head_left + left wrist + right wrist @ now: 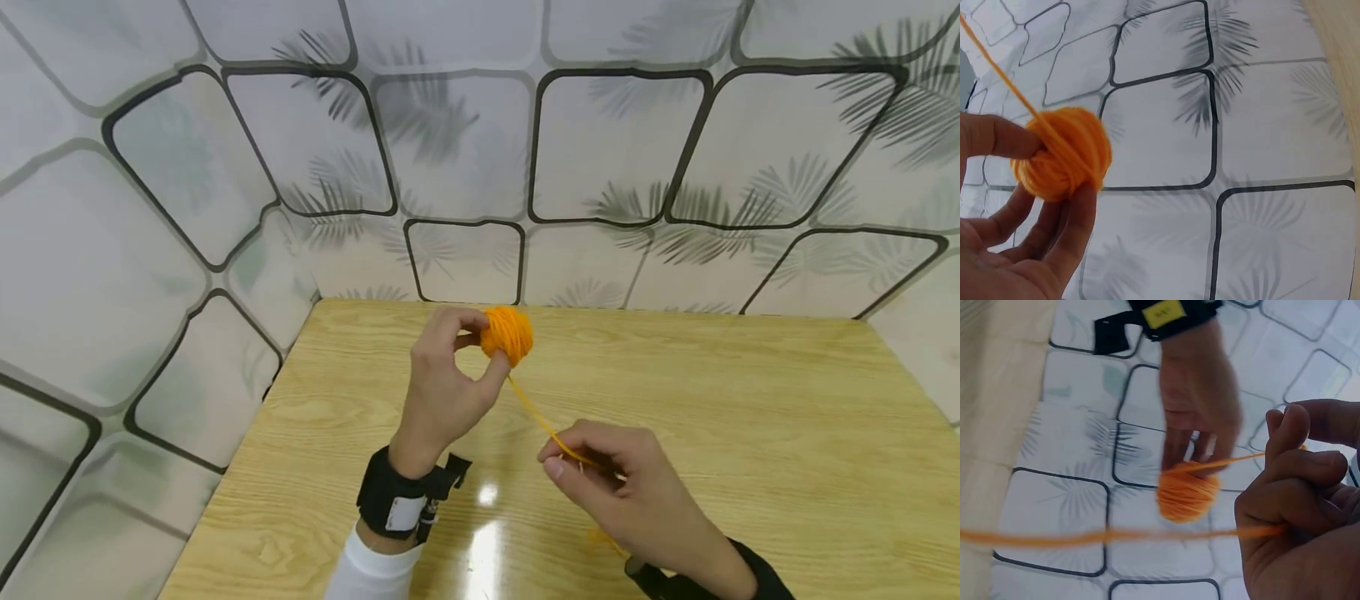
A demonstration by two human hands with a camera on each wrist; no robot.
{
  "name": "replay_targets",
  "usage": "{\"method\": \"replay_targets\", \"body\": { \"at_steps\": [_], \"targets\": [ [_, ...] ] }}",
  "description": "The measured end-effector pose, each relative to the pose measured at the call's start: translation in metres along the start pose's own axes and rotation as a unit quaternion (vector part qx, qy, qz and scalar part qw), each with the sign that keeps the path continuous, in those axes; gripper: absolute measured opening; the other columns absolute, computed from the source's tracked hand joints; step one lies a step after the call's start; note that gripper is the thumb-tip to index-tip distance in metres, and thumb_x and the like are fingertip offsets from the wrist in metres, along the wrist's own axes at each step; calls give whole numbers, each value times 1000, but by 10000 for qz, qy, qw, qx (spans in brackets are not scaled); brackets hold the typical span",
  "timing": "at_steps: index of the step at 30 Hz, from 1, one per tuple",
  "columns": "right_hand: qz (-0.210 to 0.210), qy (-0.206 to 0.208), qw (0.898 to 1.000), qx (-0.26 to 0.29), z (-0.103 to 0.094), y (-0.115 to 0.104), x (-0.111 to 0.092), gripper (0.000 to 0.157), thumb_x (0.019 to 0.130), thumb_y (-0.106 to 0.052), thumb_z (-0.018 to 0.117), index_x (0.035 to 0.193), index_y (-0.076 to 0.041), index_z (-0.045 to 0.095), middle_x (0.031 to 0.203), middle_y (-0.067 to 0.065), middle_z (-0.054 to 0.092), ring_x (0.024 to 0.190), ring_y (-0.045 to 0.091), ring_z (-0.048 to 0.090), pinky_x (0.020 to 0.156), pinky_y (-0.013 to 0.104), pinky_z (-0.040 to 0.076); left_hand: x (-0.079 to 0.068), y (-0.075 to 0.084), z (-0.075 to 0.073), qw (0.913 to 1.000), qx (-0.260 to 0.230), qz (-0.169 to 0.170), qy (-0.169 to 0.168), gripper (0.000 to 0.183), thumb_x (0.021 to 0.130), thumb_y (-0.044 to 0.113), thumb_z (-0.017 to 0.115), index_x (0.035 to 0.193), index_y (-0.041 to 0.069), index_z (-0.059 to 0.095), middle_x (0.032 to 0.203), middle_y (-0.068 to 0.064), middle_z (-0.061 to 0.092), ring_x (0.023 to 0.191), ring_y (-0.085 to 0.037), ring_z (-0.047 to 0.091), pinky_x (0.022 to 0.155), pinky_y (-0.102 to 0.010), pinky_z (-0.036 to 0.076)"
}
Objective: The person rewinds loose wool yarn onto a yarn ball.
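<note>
My left hand [450, 387] grips a small ball of orange yarn [508, 335] between the thumb and fingers, held up over the table. In the left wrist view, the wound ball [1066, 156] has the thumb on one side and fingertips on the other. A single strand [534, 410] runs taut from the ball down to my right hand [630, 483], which pinches it between thumb and forefinger. The right wrist view shows the strand passing through the curled right fingers [1297, 481] and out the other side toward the left edge.
The wooden table [750, 417] spreads beneath both hands. A blurred bit of orange yarn [600, 537] shows below the right hand. A wall with a stone-and-leaf pattern [465, 142] stands close behind and to the left of the table. Both wrists wear black straps [397, 500].
</note>
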State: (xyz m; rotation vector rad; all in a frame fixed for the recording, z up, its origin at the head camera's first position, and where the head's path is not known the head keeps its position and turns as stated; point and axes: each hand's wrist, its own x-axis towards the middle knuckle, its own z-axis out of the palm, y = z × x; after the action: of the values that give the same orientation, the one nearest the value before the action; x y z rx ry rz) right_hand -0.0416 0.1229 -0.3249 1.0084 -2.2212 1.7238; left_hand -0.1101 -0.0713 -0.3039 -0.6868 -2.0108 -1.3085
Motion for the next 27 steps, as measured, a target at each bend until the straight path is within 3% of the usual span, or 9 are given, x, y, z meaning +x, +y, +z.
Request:
{"method": "replay_targets", "body": {
  "at_steps": [5, 7, 10, 13, 16, 18, 22, 25, 27],
  "targets": [
    [-661, 820, 9929, 556, -32, -22, 19, 28, 79, 19, 52, 97, 0, 62, 74, 3, 54, 54, 4, 40, 39, 21, 32, -2, 1, -7, 9887, -686, -432, -1263, 21, 77, -4, 61, 95, -1, 52, 93, -12, 53, 86, -24, 55, 74, -31, 51],
    [-808, 1156, 9880, 631, -43, -22, 34, 23, 79, 18, 52, 94, 4, 62, 74, 7, 55, 55, 8, 43, 41, 23, 32, -4, 2, -7, 9739, -1210, -586, -1830, 20, 77, -4, 61, 95, 1, 52, 94, -10, 53, 87, -23, 55, 76, -32, 51],
    [-714, 1483, 9816, 963, -53, -6, 59, 11, 83, 11, 53, 90, 8, 60, 69, 9, 53, 53, 11, 40, 42, 26, 29, -9, -3, -4, 9414, -2154, -796, -2469, 21, 80, -2, 61, 99, 3, 53, 96, -9, 54, 90, -22, 55, 79, -35, 50],
    [-118, 1459, 9809, 1282, -51, 27, 73, 12, 89, -2, 54, 91, 9, 58, 67, 10, 48, 51, 13, 32, 42, 27, 23, -14, -9, 0, 9100, -3116, -885, -2587, 24, 82, 0, 61, 104, 3, 53, 101, -11, 53, 94, -24, 54, 82, -41, 49],
    [530, 996, 9841, 1369, -38, 64, 67, 20, 92, -12, 53, 96, 6, 59, 72, 12, 52, 53, 16, 37, 44, 28, 31, -17, -10, 4, 8934, -3847, -752, -2195, 24, 84, 2, 61, 106, -2, 51, 104, -12, 53, 97, -24, 54, 82, -48, 48],
    [681, 523, 9898, 1138, -26, 82, 53, 18, 94, -13, 51, 99, 0, 61, 73, 11, 53, 53, 15, 39, 45, 29, 35, -16, -7, 7, 8957, -4046, -736, -1693, 26, 85, 4, 61, 106, -6, 49, 104, -12, 52, 97, -24, 54, 82, -50, 47],
    [639, -263, 9961, 551, -1, 86, 26, 15, 94, -12, 49, 99, -10, 63, 73, 4, 54, 51, 9, 39, 43, 29, 37, -14, -10, 14, 9272, -3564, -1089, -369, 31, 85, 12, 63, 105, -6, 49, 102, -12, 54, 96, -24, 54, 83, -45, 48],
    [496, -237, 9984, -87, 6, 64, 16, 12, 92, -12, 53, 94, -18, 63, 68, -4, 50, 49, 6, 35, 40, 24, 32, -12, -21, 20, 9561, -2598, -1328, 287, 27, 83, 12, 65, 103, -1, 52, 101, -12, 54, 94, -25, 54, 81, -39, 49],
    [164, -12, 9992, -371, 2, 44, 15, 14, 90, -9, 56, 92, -20, 63, 66, -7, 47, 48, 4, 33, 38, 22, 30, -12, -30, 22, 9740, -1849, -1263, 351, 25, 81, 10, 65, 102, 2, 53, 99, -11, 54, 92, -25, 55, 79, -36, 50]
  ]
}}
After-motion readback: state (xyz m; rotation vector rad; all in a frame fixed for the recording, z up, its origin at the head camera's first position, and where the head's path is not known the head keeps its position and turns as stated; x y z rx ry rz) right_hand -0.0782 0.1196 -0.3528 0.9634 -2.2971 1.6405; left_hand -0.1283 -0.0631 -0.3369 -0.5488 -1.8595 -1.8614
